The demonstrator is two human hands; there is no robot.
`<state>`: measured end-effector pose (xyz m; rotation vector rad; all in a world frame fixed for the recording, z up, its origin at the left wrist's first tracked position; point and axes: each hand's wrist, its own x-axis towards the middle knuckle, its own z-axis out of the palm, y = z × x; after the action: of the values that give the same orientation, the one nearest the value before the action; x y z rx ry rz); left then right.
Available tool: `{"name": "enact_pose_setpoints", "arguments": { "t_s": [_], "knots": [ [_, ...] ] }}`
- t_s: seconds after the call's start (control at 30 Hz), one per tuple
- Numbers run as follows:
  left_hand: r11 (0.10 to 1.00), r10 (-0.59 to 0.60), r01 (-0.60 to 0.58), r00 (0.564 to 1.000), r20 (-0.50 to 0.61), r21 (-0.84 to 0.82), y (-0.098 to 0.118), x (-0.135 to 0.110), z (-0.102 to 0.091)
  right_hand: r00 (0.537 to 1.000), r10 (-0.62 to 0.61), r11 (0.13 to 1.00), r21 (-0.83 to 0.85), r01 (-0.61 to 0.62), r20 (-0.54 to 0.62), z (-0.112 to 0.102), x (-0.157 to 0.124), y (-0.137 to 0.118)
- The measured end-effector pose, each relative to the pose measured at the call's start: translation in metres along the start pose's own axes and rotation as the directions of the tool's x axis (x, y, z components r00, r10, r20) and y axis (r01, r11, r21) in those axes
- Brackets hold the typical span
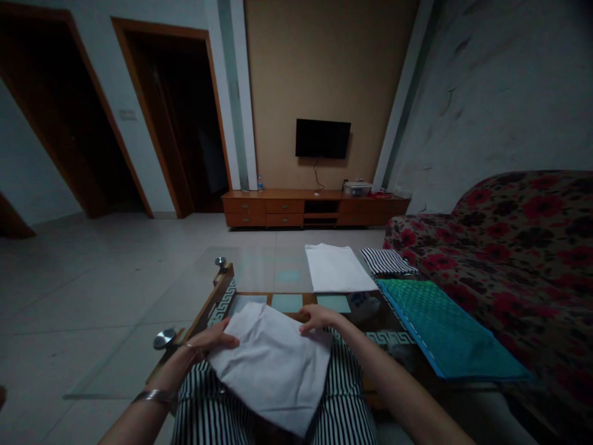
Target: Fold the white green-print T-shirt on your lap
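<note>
A white cloth [275, 364] is spread over my lap, folded, with light creases and one corner pointing down between my knees. My left hand [215, 340] grips its left edge, the thumb on top and the other fingers hidden beneath. At the upper right edge, my right hand [319, 317] holds the cloth between thumb and curled fingers. Under it show striped black-and-white trousers [347, 395]. Past my hands, a second white cloth [338, 269] lies flat on the glass table [185, 281].
A blue-green patterned cloth [454, 327] and a striped folded cloth [388, 261] lie on the right. Metal knobs [165, 338] rise at the table's left side. A floral sofa [509, 228] stands right; a low wooden cabinet [282, 210] and television [323, 138] are ahead.
</note>
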<state>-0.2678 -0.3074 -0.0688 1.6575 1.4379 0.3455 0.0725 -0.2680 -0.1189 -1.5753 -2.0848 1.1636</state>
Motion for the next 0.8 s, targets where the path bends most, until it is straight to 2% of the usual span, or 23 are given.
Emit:
{"name": "enact_pose_setpoints", "arguments": {
  "t_s": [0.1,0.17,0.27,0.33,0.4,0.47,0.53,0.6,0.67,0.73,0.8],
  "knots": [
    [0.98,0.04,0.002,0.976,0.212,-0.197,0.032,0.001,-0.01,0.992,-0.12,0.982,0.147,0.123,-0.025,0.008,0.006,-0.029],
    [0.984,0.065,-0.019,0.964,0.258,-0.177,0.056,-0.003,-0.019,0.975,-0.222,0.903,0.38,0.2,0.014,0.009,0.007,-0.051],
    [0.987,0.116,-0.069,0.935,0.335,-0.148,0.085,-0.009,-0.029,0.953,-0.287,0.72,0.677,0.151,0.092,0.003,0.004,-0.077],
    [0.981,0.169,-0.118,0.909,0.381,-0.155,0.099,-0.008,-0.032,0.945,-0.292,0.67,0.737,0.091,0.149,-0.007,-0.002,-0.089],
    [0.973,0.224,-0.182,0.89,0.397,-0.141,0.11,-0.002,-0.034,0.921,-0.335,0.66,0.747,0.079,0.199,-0.019,-0.009,-0.095],
    [0.965,0.26,-0.248,0.884,0.389,-0.081,0.121,0.006,-0.034,0.892,-0.384,0.669,0.738,0.089,0.24,-0.03,-0.018,-0.097],
    [0.954,0.282,-0.299,0.882,0.379,-0.013,0.136,0.016,-0.033,0.887,-0.387,0.685,0.723,0.094,0.252,-0.039,-0.028,-0.097],
    [0.942,0.307,-0.336,0.869,0.388,0.005,0.152,0.027,-0.031,0.92,-0.328,0.7,0.709,0.085,0.213,-0.048,-0.039,-0.095],
    [0.927,0.363,-0.373,0.855,0.371,-0.046,0.164,0.041,-0.028,0.967,-0.23,0.707,0.701,0.089,0.11,-0.061,-0.049,-0.088],
    [0.904,0.428,-0.412,0.867,0.256,-0.116,0.17,0.058,-0.022,0.993,-0.116,0.712,0.695,0.101,-0.025,-0.081,-0.06,-0.077],
    [0.885,0.452,-0.438,0.889,0.066,-0.159,0.168,0.078,-0.009,0.988,-0.021,0.698,0.706,0.124,-0.153,-0.11,-0.071,-0.061]
  ]
}}
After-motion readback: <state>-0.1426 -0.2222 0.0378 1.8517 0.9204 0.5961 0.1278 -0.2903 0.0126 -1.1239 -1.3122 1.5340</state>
